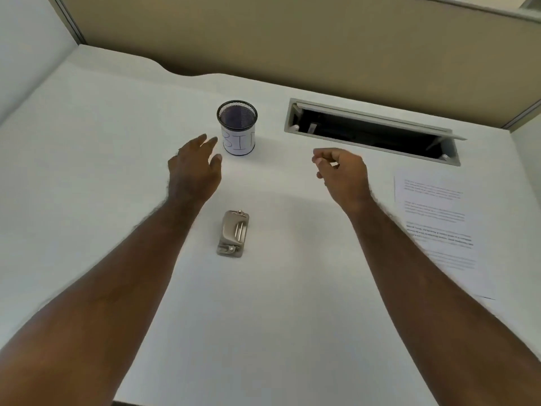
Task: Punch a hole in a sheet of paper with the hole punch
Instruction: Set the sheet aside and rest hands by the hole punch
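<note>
A small grey metal hole punch (233, 233) lies on the white desk (87, 171), in the middle, between my two forearms. A printed sheet of paper (439, 218) lies flat at the right, partly under my right forearm. My left hand (194, 168) hovers beyond the punch with fingers spread and nothing in it, close to a mesh cup. My right hand (341, 171) hovers further right with fingers loosely curled, holding nothing, left of the paper.
A black mesh cup (237, 127) with a white label reading "BIN" stands behind the punch. An open cable slot (371, 130) is cut into the desk at the back right. Beige partition walls (292, 39) close off the back.
</note>
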`<state>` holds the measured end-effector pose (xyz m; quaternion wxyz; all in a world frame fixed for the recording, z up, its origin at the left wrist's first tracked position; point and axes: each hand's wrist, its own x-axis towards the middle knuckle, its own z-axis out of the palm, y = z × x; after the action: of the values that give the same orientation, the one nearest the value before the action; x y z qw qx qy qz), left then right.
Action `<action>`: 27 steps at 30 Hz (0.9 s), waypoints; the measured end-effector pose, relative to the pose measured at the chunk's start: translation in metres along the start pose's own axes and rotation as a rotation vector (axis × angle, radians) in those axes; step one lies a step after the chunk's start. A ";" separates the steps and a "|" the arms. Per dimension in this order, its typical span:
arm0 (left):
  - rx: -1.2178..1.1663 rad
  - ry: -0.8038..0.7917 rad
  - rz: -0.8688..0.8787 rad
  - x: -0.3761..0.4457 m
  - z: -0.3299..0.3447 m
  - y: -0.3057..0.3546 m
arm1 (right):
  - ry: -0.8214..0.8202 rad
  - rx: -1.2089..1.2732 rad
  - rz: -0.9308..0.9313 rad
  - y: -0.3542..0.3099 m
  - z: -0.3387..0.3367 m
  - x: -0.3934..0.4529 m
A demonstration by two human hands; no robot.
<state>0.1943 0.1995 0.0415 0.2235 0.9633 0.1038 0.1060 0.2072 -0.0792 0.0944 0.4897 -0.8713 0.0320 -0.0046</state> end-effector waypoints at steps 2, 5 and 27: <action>0.028 -0.033 0.001 -0.031 0.007 -0.014 | 0.040 -0.087 0.050 0.034 -0.011 -0.033; 0.125 -0.099 -0.053 -0.077 0.018 -0.034 | 0.023 -0.208 0.094 0.079 -0.015 -0.087; 0.255 -0.182 -0.116 -0.142 0.030 -0.051 | -0.156 -0.915 -0.200 0.090 0.046 -0.109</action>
<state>0.0577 0.1973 -0.0304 0.1135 0.9819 0.1514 -0.0089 0.0952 -0.0799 -0.0042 0.0539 -0.9940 -0.0904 0.0283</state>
